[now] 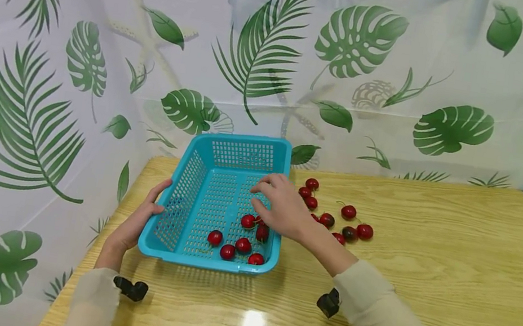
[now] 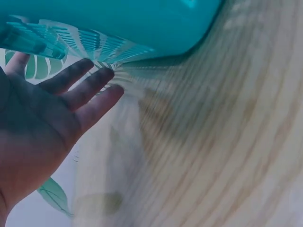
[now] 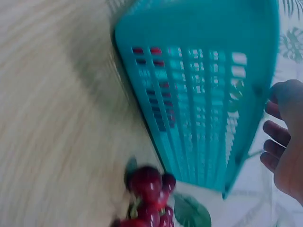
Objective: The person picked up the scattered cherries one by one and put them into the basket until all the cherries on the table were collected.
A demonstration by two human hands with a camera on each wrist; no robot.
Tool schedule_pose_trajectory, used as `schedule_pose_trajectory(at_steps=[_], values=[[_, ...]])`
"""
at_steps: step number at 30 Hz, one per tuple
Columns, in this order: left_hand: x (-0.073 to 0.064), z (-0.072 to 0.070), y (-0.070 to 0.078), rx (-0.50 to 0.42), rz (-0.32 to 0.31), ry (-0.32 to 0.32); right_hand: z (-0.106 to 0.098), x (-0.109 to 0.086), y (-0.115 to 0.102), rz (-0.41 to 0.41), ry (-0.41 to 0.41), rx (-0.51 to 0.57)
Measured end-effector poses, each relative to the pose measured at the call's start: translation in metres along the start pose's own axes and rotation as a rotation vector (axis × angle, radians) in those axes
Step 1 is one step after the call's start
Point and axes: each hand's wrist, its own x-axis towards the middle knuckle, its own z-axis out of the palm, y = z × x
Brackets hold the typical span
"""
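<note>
A turquoise plastic basket point(image 1: 219, 265) with slotted walls stands tilted slightly on the table. Several red cherries point(image 1: 243, 245) lie inside, gathered toward its near right corner. At the left rim, my left hand point(image 1: 130, 225) holds the basket with thumb and index finger; the other fingers point(image 2: 92, 87) extend loosely beside the outer wall. My right hand point(image 1: 280, 206) hovers over the right rim, fingers apart and loosely bent, with nothing between them. In the right wrist view its fingers show past the rim. More cherries point(image 3: 146, 183) lie outside, right of the basket.
The wooden table point(image 1: 456, 262) stretches to the right. Loose cherries point(image 1: 364, 232) are scattered beneath and beyond my right forearm. A white curtain point(image 1: 374, 129) with green leaf prints hangs behind and left of the table. Each wrist carries a black camera mount point(image 1: 329, 303).
</note>
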Motion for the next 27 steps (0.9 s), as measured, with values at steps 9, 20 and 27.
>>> schedule_pose_trajectory(at_steps=[9, 20, 27], values=[[-0.001, 0.001, 0.004, 0.106, 0.012, 0.012, -0.038, -0.021, 0.04, 0.112, 0.13, -0.006], [-0.004, -0.001, -0.002, -0.192, 0.041, -0.113, -0.091, -0.065, 0.097, 0.409, 0.001, -0.035], [-0.005, -0.004, -0.003, -0.266, 0.023, -0.144, -0.096, -0.08, 0.113, 0.468, -0.133, -0.062]])
